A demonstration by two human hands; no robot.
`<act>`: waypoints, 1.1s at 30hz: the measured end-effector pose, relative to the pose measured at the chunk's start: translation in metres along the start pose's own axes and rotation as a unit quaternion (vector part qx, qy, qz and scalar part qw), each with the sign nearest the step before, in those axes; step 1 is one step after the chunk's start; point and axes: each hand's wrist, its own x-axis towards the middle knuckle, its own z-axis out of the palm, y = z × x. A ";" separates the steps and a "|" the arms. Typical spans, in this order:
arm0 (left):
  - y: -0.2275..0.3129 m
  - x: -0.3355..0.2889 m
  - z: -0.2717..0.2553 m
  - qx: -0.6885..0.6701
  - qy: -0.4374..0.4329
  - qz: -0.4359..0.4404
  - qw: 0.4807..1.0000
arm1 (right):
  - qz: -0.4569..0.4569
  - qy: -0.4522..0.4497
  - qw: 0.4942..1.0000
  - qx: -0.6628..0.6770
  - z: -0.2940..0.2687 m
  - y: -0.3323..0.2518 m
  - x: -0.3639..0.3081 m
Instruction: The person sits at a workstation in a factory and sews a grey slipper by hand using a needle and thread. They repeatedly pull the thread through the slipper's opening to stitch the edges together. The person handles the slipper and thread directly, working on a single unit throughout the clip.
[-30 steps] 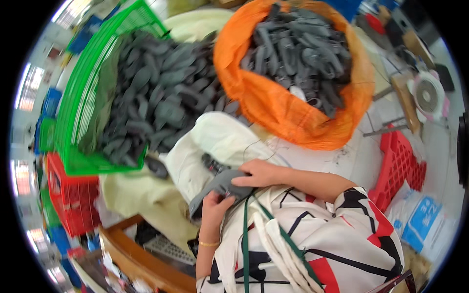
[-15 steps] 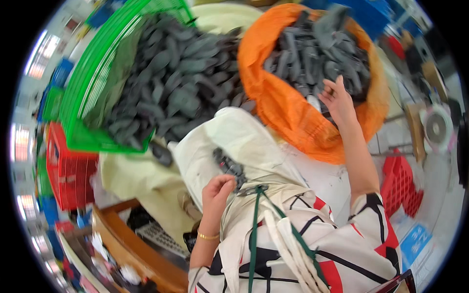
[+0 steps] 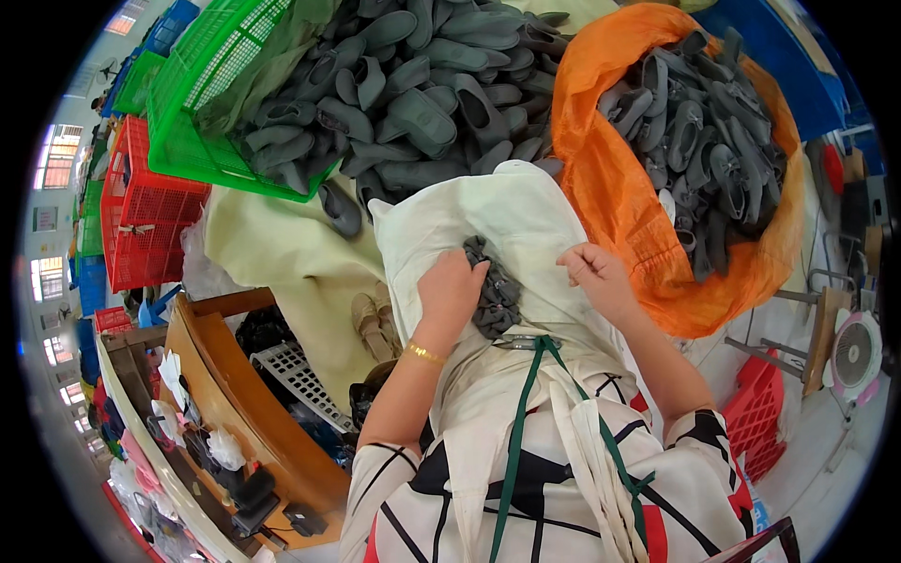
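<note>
Head view: left hand (image 3: 450,293) grips crumpled grey shoe (image 3: 495,286); right hand (image 3: 595,272) pinches cream cloth (image 3: 511,211).

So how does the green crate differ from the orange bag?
The green crate is rigid plastic mesh, tipped on its side; the orange bag is soft, crumpled sheeting, open upward. Shoes spill out of the crate, while the bag keeps them inside. Both hold grey shoes.

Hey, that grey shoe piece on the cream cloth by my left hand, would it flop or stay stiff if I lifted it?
Probably floppy: the grey shoe piece lies crumpled and folded beside the left hand. Likely light too, since it barely dents the cream cloth. It looks unlikely to roll, being flat and bunched.
</note>
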 end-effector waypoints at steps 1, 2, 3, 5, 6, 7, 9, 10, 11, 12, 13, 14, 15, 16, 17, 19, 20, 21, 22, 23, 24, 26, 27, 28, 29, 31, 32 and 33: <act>-0.001 0.008 0.007 0.016 -0.021 -0.001 1.000 | -0.008 -0.008 1.000 -0.022 0.004 -0.005 -0.001; -0.004 0.011 0.012 0.031 -0.042 -0.002 0.999 | -0.007 -0.018 0.999 -0.036 0.007 -0.010 -0.002; -0.009 0.009 0.014 -0.026 -0.025 -0.013 0.999 | -0.006 -0.029 0.998 -0.051 0.009 -0.016 -0.004; -0.012 0.008 0.005 -0.139 0.007 -0.029 0.990 | -0.026 -0.026 0.997 -0.072 0.014 -0.016 -0.006; -0.015 0.007 -0.001 -0.293 -0.012 -0.096 0.951 | -0.048 -0.017 0.996 -0.079 0.019 -0.012 -0.006; -0.019 0.005 -0.008 -0.437 -0.027 -0.162 0.884 | -0.070 -0.011 0.994 -0.086 0.025 -0.012 -0.005; -0.019 -0.003 -0.021 -0.599 -0.037 -0.234 0.765 | -0.188 -0.007 0.963 -0.192 0.037 -0.017 -0.006; -0.015 -0.010 -0.027 -0.627 -0.032 -0.247 0.738 | -0.247 -0.006 0.939 -0.240 0.045 -0.022 -0.006; -0.012 -0.017 -0.029 -0.655 -0.028 -0.258 0.710 | -0.276 -0.014 0.923 -0.268 0.053 -0.026 -0.007; -0.010 -0.024 -0.028 -0.672 -0.023 -0.254 0.695 | -0.304 -0.020 0.906 -0.295 0.061 -0.030 -0.008; -0.007 -0.031 -0.028 -0.686 -0.022 -0.257 0.680 | -0.332 -0.024 0.886 -0.323 0.067 -0.034 -0.009; -0.003 -0.039 -0.028 -0.700 -0.022 -0.259 0.665 | -0.354 -0.033 0.873 -0.335 0.072 -0.037 -0.007; 0.000 -0.045 -0.030 -0.713 -0.023 -0.260 0.651 | -0.359 -0.040 0.872 -0.330 0.074 -0.035 -0.005; 0.000 -0.050 -0.031 -0.730 -0.011 -0.269 0.628 | -0.363 -0.047 0.871 -0.327 0.075 -0.032 -0.002; 0.000 -0.051 -0.031 -0.739 0.001 -0.281 0.612 | -0.367 -0.053 0.870 -0.324 0.076 -0.031 -0.001; -0.003 -0.054 -0.033 -0.756 0.028 -0.303 0.580 | -0.385 -0.056 0.861 -0.326 0.074 -0.042 -0.007; -0.003 -0.056 -0.032 -0.764 0.023 -0.307 0.567 | -0.396 -0.058 0.856 -0.326 0.075 -0.047 -0.010; -0.003 -0.059 -0.031 -0.771 0.017 -0.310 0.555 | -0.405 -0.066 0.850 -0.331 0.078 -0.047 -0.012; -0.004 -0.062 -0.032 -0.779 0.015 -0.311 0.544 | -0.419 -0.074 0.841 -0.335 0.081 -0.049 -0.014; -0.001 -0.060 -0.035 -0.773 -0.002 -0.310 0.553 | -0.432 -0.070 0.831 -0.342 0.082 -0.052 -0.013; 0.002 -0.066 -0.036 -0.767 -0.019 -0.309 0.562 | -0.428 -0.052 0.830 -0.353 0.084 -0.049 -0.016; 0.010 -0.066 -0.035 -0.708 -0.005 -0.269 0.654 | -0.416 -0.030 0.852 -0.317 0.079 -0.046 -0.015; 0.012 -0.065 -0.029 -0.648 0.028 -0.226 0.726 | -0.396 -0.026 0.872 -0.286 0.072 -0.047 -0.016; 0.012 -0.063 -0.022 -0.578 0.071 -0.144 0.800 | -0.385 -0.013 0.885 -0.263 0.065 -0.047 -0.014; 0.009 -0.058 -0.016 -0.501 0.132 -0.060 0.853 | -0.357 -0.021 0.902 -0.241 0.060 -0.052 -0.015; 0.014 -0.055 -0.037 -0.545 0.054 0.058 0.835 | -0.299 -0.067 0.938 -0.161 0.055 -0.062 -0.014; 0.013 -0.057 -0.040 -0.571 -0.006 0.050 0.819 | -0.298 -0.066 0.942 -0.141 0.053 -0.069 -0.015; 0.013 -0.057 -0.043 -0.595 -0.065 0.039 0.800 | -0.298 -0.068 0.944 -0.123 0.049 -0.077 -0.016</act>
